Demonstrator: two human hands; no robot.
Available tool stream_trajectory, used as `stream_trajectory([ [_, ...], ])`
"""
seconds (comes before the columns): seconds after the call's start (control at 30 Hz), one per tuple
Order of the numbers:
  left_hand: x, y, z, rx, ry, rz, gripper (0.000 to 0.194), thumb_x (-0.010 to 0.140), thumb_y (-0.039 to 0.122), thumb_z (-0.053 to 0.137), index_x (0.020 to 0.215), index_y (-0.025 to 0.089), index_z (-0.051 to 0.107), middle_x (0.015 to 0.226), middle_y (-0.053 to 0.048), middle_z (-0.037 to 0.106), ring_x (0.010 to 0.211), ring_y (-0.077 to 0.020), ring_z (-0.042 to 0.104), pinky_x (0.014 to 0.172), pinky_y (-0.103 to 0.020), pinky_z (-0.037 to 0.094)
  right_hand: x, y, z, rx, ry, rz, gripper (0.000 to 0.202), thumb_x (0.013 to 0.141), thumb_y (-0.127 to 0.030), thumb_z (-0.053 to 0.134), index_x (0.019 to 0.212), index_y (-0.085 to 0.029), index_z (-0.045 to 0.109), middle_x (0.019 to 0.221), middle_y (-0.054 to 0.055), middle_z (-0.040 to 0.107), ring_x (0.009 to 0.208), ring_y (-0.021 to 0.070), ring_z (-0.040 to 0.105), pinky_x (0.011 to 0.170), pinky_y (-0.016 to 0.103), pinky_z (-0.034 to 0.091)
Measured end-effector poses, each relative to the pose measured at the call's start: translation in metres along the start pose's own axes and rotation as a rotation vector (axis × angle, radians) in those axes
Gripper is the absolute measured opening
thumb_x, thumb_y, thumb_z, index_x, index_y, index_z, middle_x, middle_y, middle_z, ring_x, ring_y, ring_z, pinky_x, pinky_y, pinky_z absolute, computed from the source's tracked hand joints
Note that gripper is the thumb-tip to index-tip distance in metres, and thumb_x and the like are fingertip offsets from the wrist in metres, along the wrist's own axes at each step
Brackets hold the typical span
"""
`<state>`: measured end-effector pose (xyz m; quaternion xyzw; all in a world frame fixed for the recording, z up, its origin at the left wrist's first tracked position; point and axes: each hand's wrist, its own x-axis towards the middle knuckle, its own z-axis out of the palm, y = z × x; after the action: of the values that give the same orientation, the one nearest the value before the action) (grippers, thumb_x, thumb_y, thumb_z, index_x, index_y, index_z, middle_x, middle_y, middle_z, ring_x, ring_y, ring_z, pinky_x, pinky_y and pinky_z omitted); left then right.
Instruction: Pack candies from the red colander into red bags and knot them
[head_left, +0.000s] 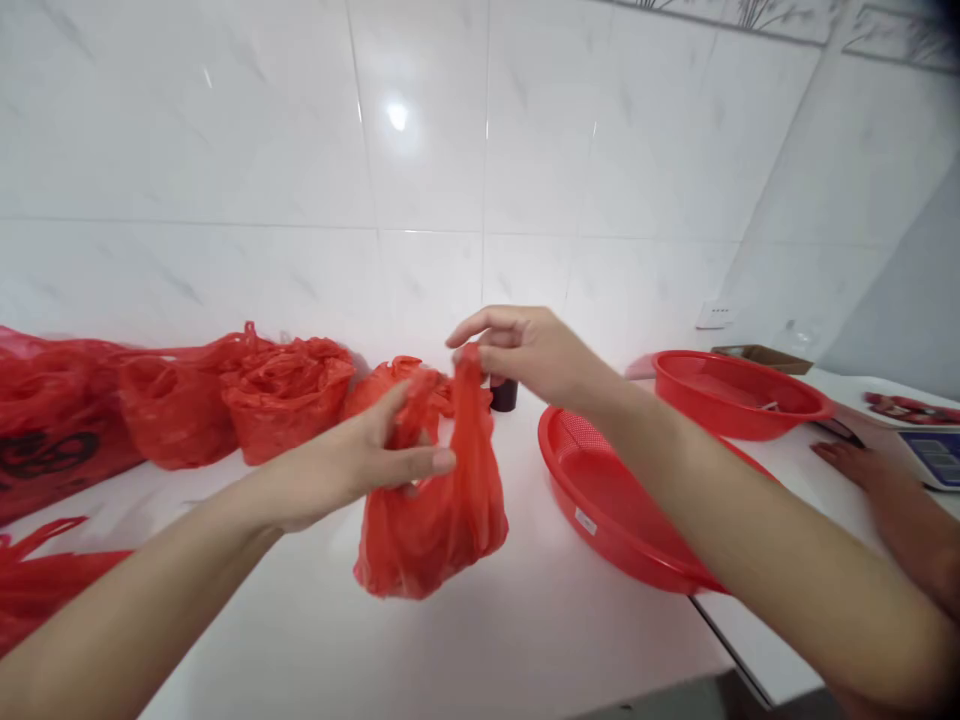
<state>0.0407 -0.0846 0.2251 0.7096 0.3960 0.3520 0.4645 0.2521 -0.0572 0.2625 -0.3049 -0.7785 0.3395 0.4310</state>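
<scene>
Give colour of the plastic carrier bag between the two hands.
Red; the plastic carrier bag shows in the head view.

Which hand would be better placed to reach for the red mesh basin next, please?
Probably the right hand: it is nearer the red mesh basin, although its fingers pinch the red bag; the left hand is farther off.

Place: probably shop or packing room
Digital scale [930, 452]: right of right hand [517, 345]
Bag row [180, 415]: left of left hand [360, 455]
</scene>
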Motion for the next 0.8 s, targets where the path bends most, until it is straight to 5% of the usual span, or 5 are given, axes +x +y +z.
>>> stream_trajectory([
  [0.1, 0.011, -0.004, 0.007, 0.081, -0.161, -0.142, 0.040, 0.075, 0.042, 0.069, 0.110, 0.023, 0.068, 0.073, -0.001, 0.061, 0.062, -0.0161, 0.057, 0.053, -0.026, 0.049, 0.008, 0.000, 0.027, 0.101, -0.108, -0.061, 0.011, 0.088, -0.022, 0.059, 0.097, -0.019, 0.065, 0.074, -0.002, 0.066, 0.068, 0.0106, 0.063, 0.062, 0.022, 0.051],
  [0.23, 0.016, -0.012, 0.005, 0.032, -0.065, -0.221, 0.040, 0.086, 0.053, 0.050, 0.082, 0.019, 0.072, 0.076, -0.004, 0.061, 0.054, -0.0117, 0.045, 0.046, -0.022, 0.039, 0.005, 0.024, 0.039, 0.111, -0.106, -0.083, 0.024, 0.090, -0.024, 0.059, 0.113, -0.023, 0.060, 0.103, 0.003, 0.067, 0.096, 0.0144, 0.062, 0.079, 0.027, 0.051],
  [0.4, 0.011, -0.027, -0.007, -0.087, -0.059, -0.312, 0.043, 0.087, 0.054, 0.048, 0.076, 0.018, 0.068, 0.051, 0.005, 0.036, 0.044, -0.0082, 0.023, 0.045, -0.022, 0.032, -0.009, 0.063, 0.036, 0.132, -0.196, 0.058, 0.020, 0.088, -0.027, 0.062, 0.106, -0.019, 0.057, 0.078, 0.000, 0.062, 0.077, 0.0140, 0.063, 0.074, 0.032, 0.052],
  [0.6, 0.004, -0.038, -0.018, -0.230, -0.114, -0.224, 0.031, 0.088, 0.047, 0.053, 0.089, 0.021, 0.070, 0.071, -0.001, 0.064, 0.061, -0.0146, 0.054, 0.064, -0.029, 0.046, -0.037, 0.040, 0.048, 0.413, -0.069, -0.065, 0.011, 0.088, -0.024, 0.063, 0.092, -0.021, 0.054, 0.083, -0.002, 0.059, 0.076, 0.0117, 0.063, 0.073, 0.029, 0.053],
  [0.8, 0.000, -0.035, -0.018, 0.160, -0.153, -0.089, 0.014, 0.080, 0.032, 0.064, 0.085, 0.024, 0.074, 0.094, -0.003, 0.069, 0.080, -0.0189, 0.059, 0.070, -0.029, 0.046, -0.029, 0.064, 0.062, 0.336, 0.062, -0.078, 0.017, 0.094, -0.030, 0.055, 0.110, -0.024, 0.055, 0.099, 0.002, 0.063, 0.100, 0.0145, 0.060, 0.092, 0.034, 0.047],
])
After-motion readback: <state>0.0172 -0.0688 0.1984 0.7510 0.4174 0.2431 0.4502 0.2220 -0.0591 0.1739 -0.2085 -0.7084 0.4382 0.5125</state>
